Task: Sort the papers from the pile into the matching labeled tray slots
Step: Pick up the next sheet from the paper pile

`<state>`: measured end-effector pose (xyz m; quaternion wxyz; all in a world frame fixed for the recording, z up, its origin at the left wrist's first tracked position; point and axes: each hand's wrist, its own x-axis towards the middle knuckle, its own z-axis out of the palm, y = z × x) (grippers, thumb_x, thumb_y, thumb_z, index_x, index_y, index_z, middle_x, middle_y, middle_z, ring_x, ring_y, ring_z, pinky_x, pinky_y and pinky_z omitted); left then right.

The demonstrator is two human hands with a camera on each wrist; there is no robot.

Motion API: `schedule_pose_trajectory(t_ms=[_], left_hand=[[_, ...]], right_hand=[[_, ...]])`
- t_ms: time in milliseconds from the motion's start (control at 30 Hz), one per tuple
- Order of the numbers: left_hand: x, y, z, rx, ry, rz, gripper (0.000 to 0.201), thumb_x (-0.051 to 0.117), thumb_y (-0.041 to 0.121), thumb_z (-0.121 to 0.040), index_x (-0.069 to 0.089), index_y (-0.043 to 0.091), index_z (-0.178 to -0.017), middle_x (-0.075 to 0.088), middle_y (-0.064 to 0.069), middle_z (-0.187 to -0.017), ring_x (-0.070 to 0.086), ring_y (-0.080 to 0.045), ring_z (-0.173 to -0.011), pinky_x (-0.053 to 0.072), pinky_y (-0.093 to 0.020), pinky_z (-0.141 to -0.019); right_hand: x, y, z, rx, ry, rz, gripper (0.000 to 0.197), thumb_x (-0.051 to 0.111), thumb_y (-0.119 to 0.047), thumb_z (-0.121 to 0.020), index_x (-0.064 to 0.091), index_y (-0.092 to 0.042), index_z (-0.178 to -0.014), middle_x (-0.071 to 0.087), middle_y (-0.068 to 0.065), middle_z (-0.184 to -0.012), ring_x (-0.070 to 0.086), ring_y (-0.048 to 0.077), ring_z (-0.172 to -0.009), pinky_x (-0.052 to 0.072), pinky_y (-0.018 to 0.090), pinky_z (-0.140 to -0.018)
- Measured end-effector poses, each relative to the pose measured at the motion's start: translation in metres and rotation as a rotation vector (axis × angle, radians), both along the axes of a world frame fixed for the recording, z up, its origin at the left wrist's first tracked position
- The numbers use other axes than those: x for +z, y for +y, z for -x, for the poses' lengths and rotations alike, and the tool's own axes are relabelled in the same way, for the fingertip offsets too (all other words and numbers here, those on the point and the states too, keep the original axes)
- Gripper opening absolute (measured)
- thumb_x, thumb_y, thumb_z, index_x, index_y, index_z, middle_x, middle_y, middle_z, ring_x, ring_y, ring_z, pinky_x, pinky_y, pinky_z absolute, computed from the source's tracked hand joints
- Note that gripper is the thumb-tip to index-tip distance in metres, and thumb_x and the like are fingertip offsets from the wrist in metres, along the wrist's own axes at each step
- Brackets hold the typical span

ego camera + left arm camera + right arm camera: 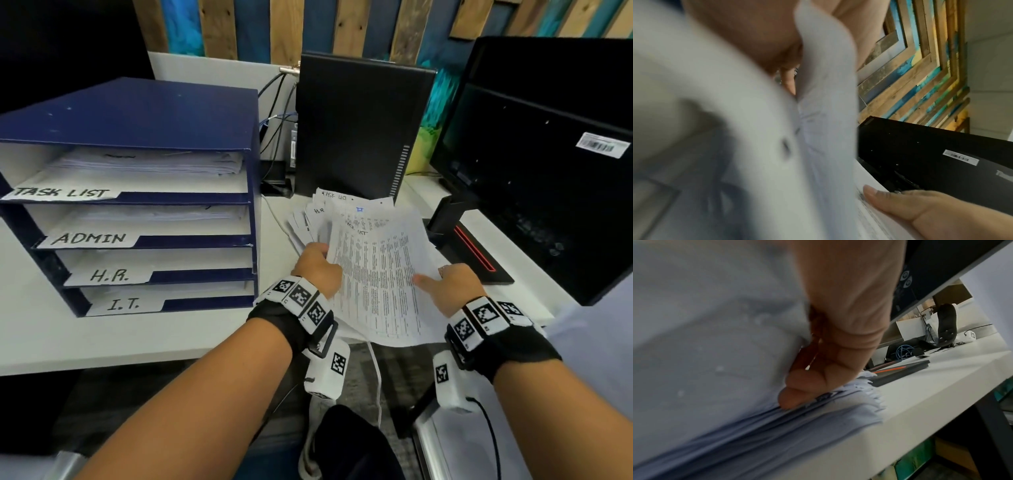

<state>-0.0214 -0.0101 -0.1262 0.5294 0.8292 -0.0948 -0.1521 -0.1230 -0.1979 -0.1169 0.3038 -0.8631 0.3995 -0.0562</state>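
Observation:
A blue tray organiser (137, 113) stands on the left of the desk, its slots labelled TASK LIST (65, 192), ADMIN (89, 238), H.R. (109, 275) and I.T. (124, 304). To its right lies a fanned pile of papers (318, 212). Both hands hold the printed top sheet (380, 274), headed TASK LIST, lifted off the pile. My left hand (318, 265) grips its left edge. My right hand (452, 284) pinches its right edge, thumb on top. In the right wrist view, the fingers (842, 321) curl under the sheet (715, 321) above the pile (797, 418).
A black computer tower (356, 126) stands behind the pile, with cables (274, 120) beside it. A dark monitor (548, 154) and its base (472, 253) fill the right side. The desk's front edge (102, 353) runs below the organiser. A dark bag (349, 445) lies below.

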Motion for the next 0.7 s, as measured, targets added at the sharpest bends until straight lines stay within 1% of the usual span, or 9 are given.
schedule_pose_trajectory(t_ms=[67, 200, 267, 367, 433, 467, 533, 600, 700], left_hand=[[-0.001, 0.007, -0.001, 0.079, -0.003, 0.01, 0.046, 0.059, 0.005, -0.089, 0.046, 0.011, -0.132, 0.061, -0.007, -0.118, 0.062, -0.027, -0.105, 0.052, -0.034, -0.089], [-0.005, 0.022, 0.003, -0.001, 0.054, -0.022, 0.026, 0.057, 0.01, -0.093, 0.067, 0.002, -0.117, 0.07, -0.014, -0.113, 0.067, -0.031, -0.1, 0.057, -0.041, -0.087], [-0.009, 0.03, 0.008, -0.043, 0.096, -0.038, 0.026, 0.056, 0.012, -0.094, 0.068, -0.004, -0.109, 0.071, -0.018, -0.108, 0.068, -0.033, -0.097, 0.057, -0.042, -0.084], [-0.014, 0.038, 0.01, -0.056, 0.126, -0.022, 0.028, 0.058, 0.016, -0.094, 0.067, -0.002, -0.113, 0.071, -0.016, -0.109, 0.068, -0.032, -0.099, 0.056, -0.042, -0.089], [-0.013, 0.043, 0.012, -0.015, 0.08, -0.011, 0.022, 0.055, 0.012, -0.096, 0.068, 0.003, -0.112, 0.07, -0.011, -0.105, 0.067, -0.029, -0.096, 0.056, -0.035, -0.084], [-0.012, 0.046, 0.013, 0.005, 0.061, -0.006, 0.022, 0.054, 0.01, -0.097, 0.069, 0.005, -0.111, 0.07, -0.01, -0.104, 0.067, -0.028, -0.095, 0.055, -0.034, -0.082], [-0.012, 0.049, 0.016, 0.015, 0.046, 0.014, 0.021, 0.051, 0.007, -0.097, 0.068, 0.006, -0.11, 0.071, -0.011, -0.106, 0.067, -0.028, -0.095, 0.055, -0.036, -0.08], [-0.011, 0.053, 0.02, 0.009, 0.064, 0.056, 0.022, 0.051, 0.002, -0.096, 0.067, 0.003, -0.11, 0.07, -0.013, -0.108, 0.067, -0.028, -0.096, 0.056, -0.04, -0.083], [-0.012, 0.06, 0.024, -0.04, 0.106, 0.083, 0.022, 0.054, -0.002, -0.092, 0.067, 0.007, -0.108, 0.071, -0.009, -0.107, 0.068, -0.027, -0.099, 0.057, -0.043, -0.088]], right_hand=[[-0.001, 0.003, 0.003, -0.01, -0.008, 0.017, 0.039, 0.072, -0.036, -0.091, 0.056, -0.003, -0.079, 0.053, 0.008, -0.075, 0.058, 0.027, -0.074, 0.047, 0.035, -0.069], [-0.001, 0.01, 0.006, -0.007, 0.017, 0.047, 0.051, 0.075, -0.027, -0.088, 0.057, -0.004, -0.13, 0.064, 0.011, -0.124, 0.061, 0.032, -0.114, 0.049, 0.04, -0.097], [0.0, 0.011, 0.003, -0.017, -0.011, 0.068, 0.05, 0.073, -0.022, -0.09, 0.058, -0.006, -0.134, 0.063, 0.013, -0.131, 0.06, 0.031, -0.117, 0.047, 0.039, -0.1], [0.0, 0.01, 0.001, 0.0, -0.007, 0.073, 0.018, 0.072, -0.024, -0.092, 0.068, -0.007, -0.097, 0.067, 0.01, -0.094, 0.061, 0.023, -0.081, 0.048, 0.028, -0.073], [-0.001, 0.013, 0.001, -0.001, 0.01, 0.056, 0.037, 0.073, -0.029, -0.09, 0.052, -0.012, -0.065, 0.05, 0.003, -0.062, 0.047, 0.017, -0.056, 0.037, 0.025, -0.054], [0.0, 0.015, 0.003, 0.008, 0.008, 0.053, 0.038, 0.074, -0.03, -0.089, 0.052, -0.012, -0.065, 0.049, 0.003, -0.061, 0.048, 0.017, -0.056, 0.037, 0.026, -0.054], [0.004, 0.018, 0.006, 0.042, -0.025, 0.034, 0.026, 0.075, -0.031, -0.088, 0.065, -0.008, -0.095, 0.066, 0.007, -0.087, 0.063, 0.023, -0.079, 0.051, 0.032, -0.072], [0.005, 0.02, 0.01, 0.037, -0.132, -0.018, 0.043, 0.076, -0.027, -0.087, 0.061, -0.009, -0.123, 0.067, 0.009, -0.11, 0.065, 0.028, -0.101, 0.054, 0.04, -0.091], [0.007, 0.021, 0.015, 0.042, -0.256, -0.078, 0.042, 0.077, -0.02, -0.086, 0.06, -0.013, -0.123, 0.07, 0.009, -0.107, 0.068, 0.028, -0.097, 0.055, 0.046, -0.094]])
